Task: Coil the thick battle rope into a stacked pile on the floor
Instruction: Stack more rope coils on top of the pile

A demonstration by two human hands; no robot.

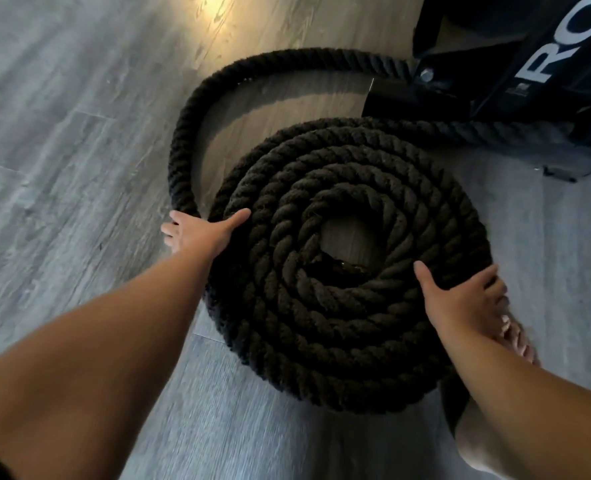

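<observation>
A thick black battle rope (339,306) lies coiled in a round stacked pile on the grey floor, with a small gap at its centre. One loose length (190,109) curves from the pile's left side up and right toward a black rack base. My left hand (200,232) grips that loose length where it meets the pile, thumb lying on the coil. My right hand (463,303) rests on the coil's right edge with fingers spread over the outer turn.
A black rack base (529,74) with white lettering and a bolt stands at the upper right, where the rope runs into it. Grey wood-look floor (62,133) spreads to the left. A bare foot (515,341) shows beside the coil's right edge.
</observation>
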